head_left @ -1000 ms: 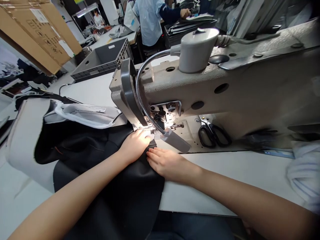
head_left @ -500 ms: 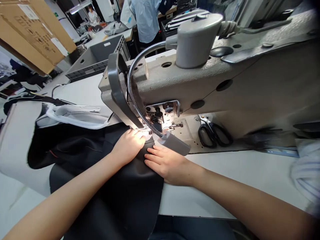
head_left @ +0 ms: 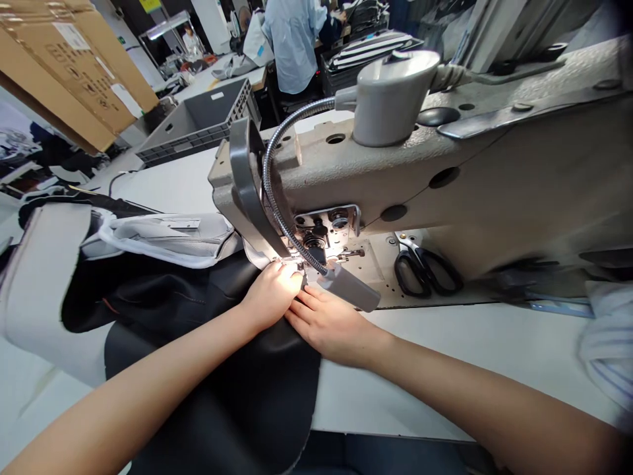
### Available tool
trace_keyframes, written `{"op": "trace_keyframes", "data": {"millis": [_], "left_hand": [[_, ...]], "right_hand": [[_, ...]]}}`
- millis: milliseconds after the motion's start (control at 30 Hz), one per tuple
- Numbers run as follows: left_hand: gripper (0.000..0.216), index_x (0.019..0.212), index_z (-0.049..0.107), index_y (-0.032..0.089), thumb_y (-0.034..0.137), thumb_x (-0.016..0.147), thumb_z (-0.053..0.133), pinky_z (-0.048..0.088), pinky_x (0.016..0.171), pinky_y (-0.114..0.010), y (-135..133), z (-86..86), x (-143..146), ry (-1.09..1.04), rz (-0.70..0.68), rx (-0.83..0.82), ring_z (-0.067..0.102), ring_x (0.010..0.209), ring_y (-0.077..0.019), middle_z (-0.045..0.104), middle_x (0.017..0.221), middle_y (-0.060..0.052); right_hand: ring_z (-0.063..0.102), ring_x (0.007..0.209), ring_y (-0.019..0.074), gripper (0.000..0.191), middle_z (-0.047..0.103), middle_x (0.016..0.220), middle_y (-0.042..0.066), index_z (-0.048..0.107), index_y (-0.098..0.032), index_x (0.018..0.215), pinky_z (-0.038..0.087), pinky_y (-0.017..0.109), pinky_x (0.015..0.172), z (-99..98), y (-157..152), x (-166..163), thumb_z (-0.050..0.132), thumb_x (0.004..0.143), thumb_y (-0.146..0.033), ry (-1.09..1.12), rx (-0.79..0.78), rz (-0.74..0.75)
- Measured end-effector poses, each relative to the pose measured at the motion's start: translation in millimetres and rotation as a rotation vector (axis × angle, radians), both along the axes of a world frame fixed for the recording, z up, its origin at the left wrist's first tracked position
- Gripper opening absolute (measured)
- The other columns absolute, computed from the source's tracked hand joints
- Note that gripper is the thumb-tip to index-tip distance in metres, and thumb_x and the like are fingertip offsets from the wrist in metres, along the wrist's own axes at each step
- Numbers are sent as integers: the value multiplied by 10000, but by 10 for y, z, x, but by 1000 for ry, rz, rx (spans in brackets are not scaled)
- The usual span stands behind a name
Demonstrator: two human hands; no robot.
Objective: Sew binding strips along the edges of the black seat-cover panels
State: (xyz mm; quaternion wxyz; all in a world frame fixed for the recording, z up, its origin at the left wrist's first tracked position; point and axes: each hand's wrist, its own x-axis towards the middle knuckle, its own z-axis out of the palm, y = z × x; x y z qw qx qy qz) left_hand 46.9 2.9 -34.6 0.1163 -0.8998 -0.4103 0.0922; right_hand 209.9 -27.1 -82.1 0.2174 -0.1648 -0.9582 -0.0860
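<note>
Head view, only view. The black material (head_left: 247, 389) is dark, smooth and faintly shiny, like leather or vinyl. It sits lower centre of the frame, spread on the bench (head_left: 445, 343), with its near edge hanging off the front. Its far tip reaches under the needle area of the sewing machine (head_left: 469, 191). A seam line and a small orange mark show on its left part. Grey-white padded pieces (head_left: 34, 284) lie touching it at left.

The left hand (head_left: 270, 297), centre frame, rests knuckles-up on the material by the needle. Its fingertips are washed out by glare from the lamp head (head_left: 349, 287), so I cannot tell pinching from pressing. The right hand (head_left: 329, 323), just right of it and touching it, lies flat with fingers stretched, pressing the material's right edge and grasping nothing.

Black scissors (head_left: 428, 270) lie on the machine bed, right of centre. A grey crate (head_left: 198, 122) and a cardboard box (head_left: 64, 72) are upper left. A person in a light blue shirt (head_left: 294, 43) is at top centre, back turned.
</note>
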Motion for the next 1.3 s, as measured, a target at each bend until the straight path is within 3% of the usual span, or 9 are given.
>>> {"op": "trace_keyframes", "data": {"millis": [100, 167, 267, 367, 467, 600, 733, 933, 1300], "left_hand": [[188, 873, 626, 109, 60, 859, 445, 465, 845, -387, -29, 82, 10, -1, -28, -10, 600, 896, -249, 653, 909, -116], [169, 861, 619, 115, 147, 897, 456, 461, 843, -377, -123, 166, 19, -46, 2, -26, 592, 906, -244, 643, 907, -114], [376, 937, 604, 121, 476, 904, 484, 479, 751, -370, -393, 287, 57, -154, 183, -120, 584, 874, -252, 618, 934, -115], [608, 970, 608, 127, 686, 732, 586, 477, 738, -442, -659, 317, 151, -120, 334, -240, 567, 877, -304, 608, 959, -125], [488, 959, 628, 87, 520, 735, 643, 444, 786, -508, -711, 256, 255, -114, 448, -313, 548, 929, -356, 609, 975, -175], [159, 845, 635, 80, 176, 754, 547, 390, 848, -491, -488, 185, 176, -467, 534, -566, 545, 973, -353, 621, 939, -185], [189, 606, 500, 159, 274, 756, 512, 410, 702, -314, -300, 131, -148, -820, 512, -825, 541, 730, -195, 552, 670, -20], [240, 654, 496, 169, 409, 650, 494, 338, 569, -265, -251, -31, -361, -1265, 617, -1068, 437, 578, -122, 479, 608, 23], [283, 640, 540, 159, 413, 546, 624, 293, 604, -269, -235, -156, -404, -1497, 656, -1203, 411, 568, -107, 490, 597, 37]], "right_hand": [[554, 1117, 296, 332, 618, 1148, 207, 595, -8, 1160, 371, 475, 1055, -14, 13, -99, 429, 881, -81, 3, -12, -25], [576, 1048, 274, 298, 645, 1063, 179, 626, -47, 1099, 440, 427, 975, -30, 53, -124, 479, 843, -90, 27, -136, -22], [580, 933, 238, 290, 642, 979, 120, 623, -110, 1080, 493, 369, 845, -48, 142, -82, 545, 805, -158, 87, -342, -58], [559, 882, 223, 371, 611, 979, 107, 579, -131, 1182, 482, 366, 824, -51, 215, -10, 553, 826, -233, 132, -418, -226], [561, 889, 246, 422, 604, 967, 116, 567, -135, 1230, 466, 381, 819, -34, 237, 20, 548, 831, -270, 100, -435, -343], [605, 832, 244, 402, 645, 906, 111, 597, -128, 1200, 479, 346, 738, -14, 238, 28, 515, 831, -266, 59, -371, -367], [655, 756, 207, 349, 701, 854, 59, 639, -193, 1144, 497, 302, 676, -4, 302, 36, 442, 857, -221, 81, -338, -358], [690, 726, 197, 348, 722, 869, 11, 666, -268, 1050, 517, 287, 619, 83, 421, -34, 377, 886, -167, 34, -278, -400], [710, 793, 228, 324, 735, 913, 31, 690, -265, 982, 576, 343, 672, -164, 567, -25, 376, 905, -250, 206, -384, -378]]}}
